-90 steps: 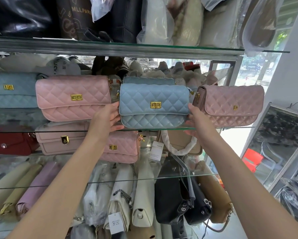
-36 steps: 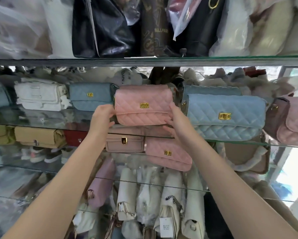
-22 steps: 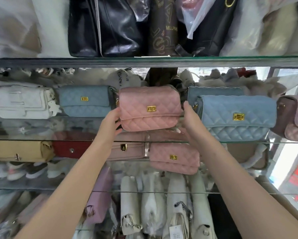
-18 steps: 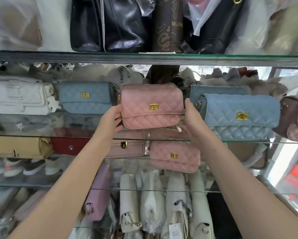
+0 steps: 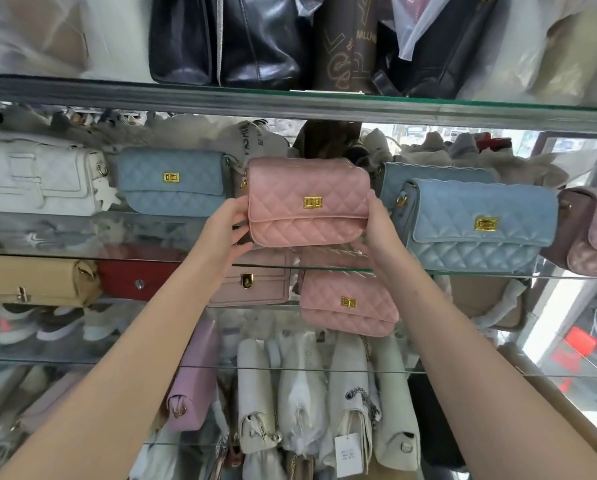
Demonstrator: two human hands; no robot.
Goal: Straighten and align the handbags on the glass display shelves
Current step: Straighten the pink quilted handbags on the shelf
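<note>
Holds the pink bag [image 5: 307,202] upright by both ends, gold clasp facing out, level with the middle shelf [image 5: 463,273]. Clamps its left end in the left grip [image 5: 226,230], thumb high on the edge, fingers curled lower down. Pinches its right end in the right grip [image 5: 380,230], thumb up along the side, fingers hidden behind. Impossible to tell whether resting on the glass or lifted just clear. Sits between the left blue bag [image 5: 172,181], set further back, and the right blue bag [image 5: 480,223], just beside the right grip. Further left on the same shelf, a white bag [image 5: 37,174]; at far right, a mauve bag [image 5: 591,233]. One shelf down, under the right wrist, a second pink bag [image 5: 347,303], tilted. On top, black bags [image 5: 221,39].
</note>
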